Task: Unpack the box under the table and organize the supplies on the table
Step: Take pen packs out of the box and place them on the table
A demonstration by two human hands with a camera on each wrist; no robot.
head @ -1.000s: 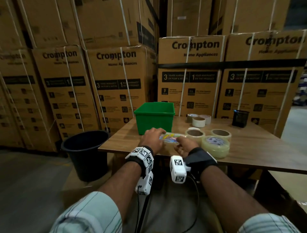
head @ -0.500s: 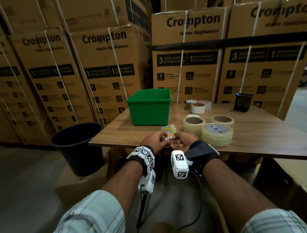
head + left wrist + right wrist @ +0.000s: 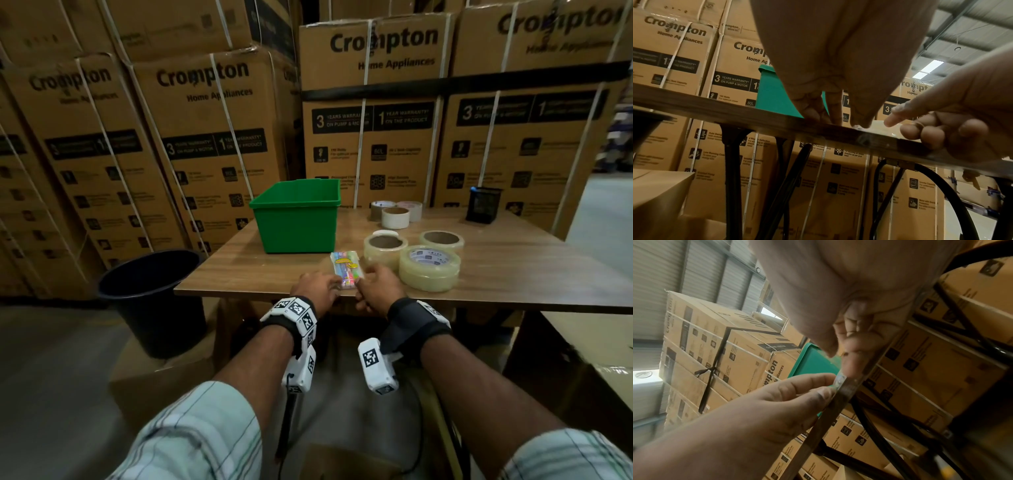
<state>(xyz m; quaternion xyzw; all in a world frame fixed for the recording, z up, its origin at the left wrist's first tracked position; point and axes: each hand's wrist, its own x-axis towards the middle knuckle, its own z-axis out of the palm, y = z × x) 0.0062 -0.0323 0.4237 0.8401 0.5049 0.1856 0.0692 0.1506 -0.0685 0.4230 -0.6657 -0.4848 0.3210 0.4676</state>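
A clear packet of coloured pens [image 3: 346, 270] lies flat on the wooden table [image 3: 260, 274], near its front edge and pointing away from me. My left hand [image 3: 317, 286] pinches the packet's near end between thumb and forefinger; the clear plastic end [image 3: 839, 381] shows at the table edge. My right hand [image 3: 380, 286] holds the same end from the right, forefinger laid on the plastic and the other fingers [image 3: 931, 134] curled against the table edge. Under the table on the left is a cardboard box [image 3: 161, 387].
A green bin [image 3: 296, 216] stands just beyond the packet. Several tape rolls [image 3: 429, 267] sit to the right, with smaller ones [image 3: 395, 217] behind them and a black mesh cup [image 3: 483, 205] at the back. A black bucket [image 3: 150, 294] stands left of the table. Stacked cartons [image 3: 370, 137] wall the back.
The packet, held up crosswise between both hands before, has been turned and laid flat on the table, pointing away. Both hands stay at its near end.
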